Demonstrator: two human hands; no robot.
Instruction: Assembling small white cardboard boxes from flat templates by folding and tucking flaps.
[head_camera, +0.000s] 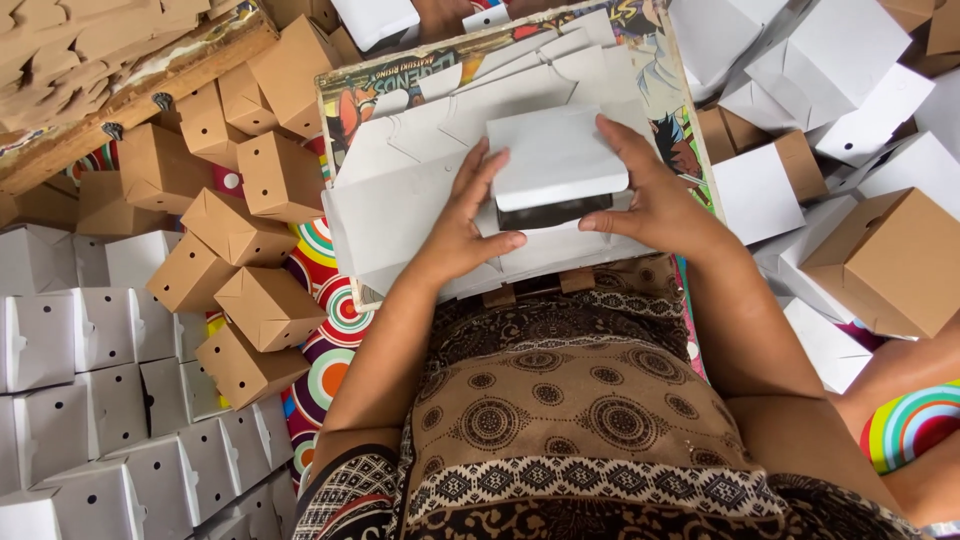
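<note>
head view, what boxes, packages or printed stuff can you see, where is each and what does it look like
White box: centre, between left hand and right hand, squarish, half folded.
Flat white blanks: stacked under it, cut-out card.
Printed board: beneath the blanks, colourful comic-style artwork.
Brown boxes: left, folded kraft cubes, piled.
White boxes: lower left, rows with small holes.
Brown box: right, larger, among white boxes.

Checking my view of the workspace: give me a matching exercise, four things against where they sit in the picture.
Things:
1. white box
2. brown boxes
3. flat white blanks
4. closed white boxes

Places:
A. heaped at centre left
B. rowed at lower left
C. between left hand and right hand
D. stacked on the board, under the hands

Pairs: 1-C, 2-A, 3-D, 4-B
</note>
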